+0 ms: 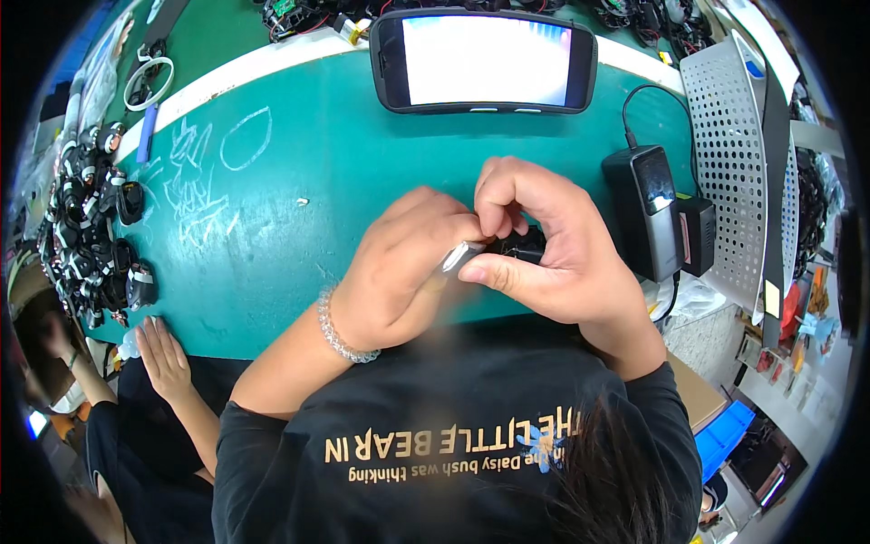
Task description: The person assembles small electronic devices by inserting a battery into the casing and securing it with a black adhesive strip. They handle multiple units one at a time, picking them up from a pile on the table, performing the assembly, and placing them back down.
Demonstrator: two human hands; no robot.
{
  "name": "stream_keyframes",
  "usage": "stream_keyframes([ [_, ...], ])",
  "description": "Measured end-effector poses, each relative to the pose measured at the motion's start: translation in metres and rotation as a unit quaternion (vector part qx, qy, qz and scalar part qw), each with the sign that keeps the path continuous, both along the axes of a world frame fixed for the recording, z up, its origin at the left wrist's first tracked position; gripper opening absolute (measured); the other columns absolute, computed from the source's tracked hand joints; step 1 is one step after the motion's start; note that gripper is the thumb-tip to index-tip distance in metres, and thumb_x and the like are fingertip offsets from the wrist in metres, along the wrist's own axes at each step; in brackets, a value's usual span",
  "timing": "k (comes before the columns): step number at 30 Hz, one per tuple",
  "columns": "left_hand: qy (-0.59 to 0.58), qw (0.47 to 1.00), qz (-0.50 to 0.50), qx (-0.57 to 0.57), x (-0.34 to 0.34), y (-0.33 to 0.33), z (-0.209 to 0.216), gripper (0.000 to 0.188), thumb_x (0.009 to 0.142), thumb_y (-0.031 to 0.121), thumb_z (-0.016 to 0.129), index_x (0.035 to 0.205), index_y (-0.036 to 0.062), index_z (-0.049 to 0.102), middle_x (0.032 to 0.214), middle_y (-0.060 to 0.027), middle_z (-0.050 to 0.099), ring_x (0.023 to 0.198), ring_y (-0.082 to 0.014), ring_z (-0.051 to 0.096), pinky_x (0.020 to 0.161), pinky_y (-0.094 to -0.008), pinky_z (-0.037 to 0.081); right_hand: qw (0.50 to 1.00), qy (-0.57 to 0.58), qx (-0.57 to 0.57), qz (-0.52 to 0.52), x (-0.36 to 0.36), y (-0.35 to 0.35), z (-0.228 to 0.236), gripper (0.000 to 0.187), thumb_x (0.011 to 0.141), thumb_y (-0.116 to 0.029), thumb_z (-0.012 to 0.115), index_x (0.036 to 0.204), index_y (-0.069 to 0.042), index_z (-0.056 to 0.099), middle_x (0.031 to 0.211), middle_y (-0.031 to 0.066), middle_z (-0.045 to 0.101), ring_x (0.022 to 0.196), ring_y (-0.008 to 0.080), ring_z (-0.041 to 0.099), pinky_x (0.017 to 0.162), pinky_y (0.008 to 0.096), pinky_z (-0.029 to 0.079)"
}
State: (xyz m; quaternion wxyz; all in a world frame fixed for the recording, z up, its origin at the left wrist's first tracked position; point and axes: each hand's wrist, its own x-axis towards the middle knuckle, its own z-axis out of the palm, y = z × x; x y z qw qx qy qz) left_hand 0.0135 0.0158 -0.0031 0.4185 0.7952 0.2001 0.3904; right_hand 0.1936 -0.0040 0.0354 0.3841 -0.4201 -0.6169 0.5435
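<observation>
Both my hands meet above the green table, close to its front edge. My left hand [403, 258], with a clear beaded bracelet on its wrist, is closed with its fingers turned inward. A small flat silver piece [460, 257] sticks out beside its fingers. My right hand [571, 254] curls around a small black part [521, 243], its thumb reaching the silver piece and its index finger bent over the top. The two pieces touch or nearly touch; my fingers hide how they meet.
A phone-like device [485, 62] with a bright screen lies beyond my hands. Black adapters [643, 204] and a white perforated basket [725, 154] stand at right. Several small black devices [91, 218] are heaped at left, near another person's hand [163, 358]. A green work table [290, 254] bears chalk marks.
</observation>
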Motion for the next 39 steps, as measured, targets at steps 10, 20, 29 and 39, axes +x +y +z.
stream_keyframes([
  [10, -0.063, 0.994, -0.025, -0.082, -0.005, -0.003, -0.001, 0.026, 0.081, 0.002, 0.048, 0.106, -0.0021, 0.055, 0.095, -0.0158, 0.059, 0.082, -0.0301, 0.055, 0.075, -0.0371, 0.043, 0.996, 0.085, 0.017, 0.031, -0.004, 0.006, -0.01, 0.029, 0.072, -0.011, 0.074, 0.081, -0.006, 0.047, 0.078, 0.0009, 0.044, 0.068, 0.0113, 0.041, 0.062, 0.0251, 0.038],
  [20, -0.117, 0.941, 0.127, -0.291, -0.023, -0.007, -0.034, 0.034, 0.099, 0.022, 0.034, 0.119, -0.0042, 0.044, 0.115, -0.0147, 0.048, 0.108, -0.0223, 0.045, 0.098, -0.0342, 0.033, 0.979, 0.12, 0.165, -0.014, -0.015, 0.012, -0.024, 0.014, 0.078, -0.015, 0.064, 0.077, -0.003, 0.057, 0.074, 0.0091, 0.058, 0.07, 0.0218, 0.056, 0.061, 0.0358, 0.044],
  [29, 0.031, 0.984, 0.148, -0.097, -0.009, -0.021, -0.021, 0.035, 0.094, 0.033, 0.048, 0.106, 0.0001, 0.052, 0.1, -0.014, 0.054, 0.091, -0.0206, 0.054, 0.078, -0.034, 0.045, 0.975, -0.005, 0.219, -0.036, -0.032, 0.043, -0.091, 0.034, 0.093, -0.03, 0.053, 0.088, 0.003, 0.061, 0.083, 0.0202, 0.062, 0.075, 0.0247, 0.056, 0.069, 0.0403, 0.046],
  [39, -0.071, 0.985, 0.1, -0.12, 0.006, -0.032, -0.015, 0.03, 0.099, 0.021, 0.039, 0.113, -0.0042, 0.048, 0.109, -0.0136, 0.053, 0.099, -0.0216, 0.051, 0.09, -0.0328, 0.04, 0.963, -0.158, 0.11, -0.186, -0.019, -0.054, 0.001, 0.029, 0.083, -0.033, 0.053, 0.074, -0.005, 0.059, 0.07, 0.0161, 0.061, 0.068, 0.0346, 0.059, 0.059, 0.0433, 0.044],
])
